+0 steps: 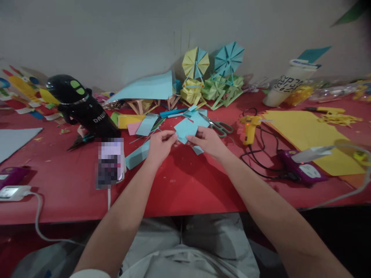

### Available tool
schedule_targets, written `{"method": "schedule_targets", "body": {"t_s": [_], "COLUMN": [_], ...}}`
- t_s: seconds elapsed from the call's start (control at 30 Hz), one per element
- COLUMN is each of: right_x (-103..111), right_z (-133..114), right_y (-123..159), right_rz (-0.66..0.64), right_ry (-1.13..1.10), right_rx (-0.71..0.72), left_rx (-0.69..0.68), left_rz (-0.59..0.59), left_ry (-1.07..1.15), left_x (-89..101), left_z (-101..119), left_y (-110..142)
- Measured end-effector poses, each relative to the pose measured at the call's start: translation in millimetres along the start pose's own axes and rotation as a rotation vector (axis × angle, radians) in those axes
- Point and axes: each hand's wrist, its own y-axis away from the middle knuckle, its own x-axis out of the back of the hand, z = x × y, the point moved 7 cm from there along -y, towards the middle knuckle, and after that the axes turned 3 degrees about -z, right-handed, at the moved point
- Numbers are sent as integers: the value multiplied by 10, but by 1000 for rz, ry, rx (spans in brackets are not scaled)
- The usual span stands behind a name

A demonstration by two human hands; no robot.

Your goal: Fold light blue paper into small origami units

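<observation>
A light blue piece of paper (185,129) is held up above the red table by both hands. My left hand (162,143) pinches its lower left edge between thumb and fingers. On the other side, my right hand (206,141) grips the lower right edge the same way. Just behind the right hand lie scissors (222,127) with grey-green handles. Under and around the hands are blue paper strips (137,155), and rolled blue paper (173,112) lies farther back. The fingertips behind the paper are partly hidden.
On the red table (185,185), a black bottle (92,112) and a phone (110,164) are at left. Folded paper umbrellas (228,60) lean at the back wall. A yellow glue gun (249,129), purple power strip (303,168), yellow paper sheets (313,143) and white cup (290,83) occupy the right.
</observation>
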Motion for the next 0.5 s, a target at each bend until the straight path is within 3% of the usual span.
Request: {"method": "schedule_targets", "body": {"t_s": [0.3, 0.5], "right_x": [15, 0], "right_z": [-57, -7], "right_y": [43, 22], "right_rz": [-13, -50], "right_ry": [39, 81], "right_rx": [-53, -31], "left_rx": [-19, 42], "left_rz": [32, -29], "left_ry": [-26, -75], "left_x": [31, -3], "left_z": [13, -42], "left_y": [-15, -44]}}
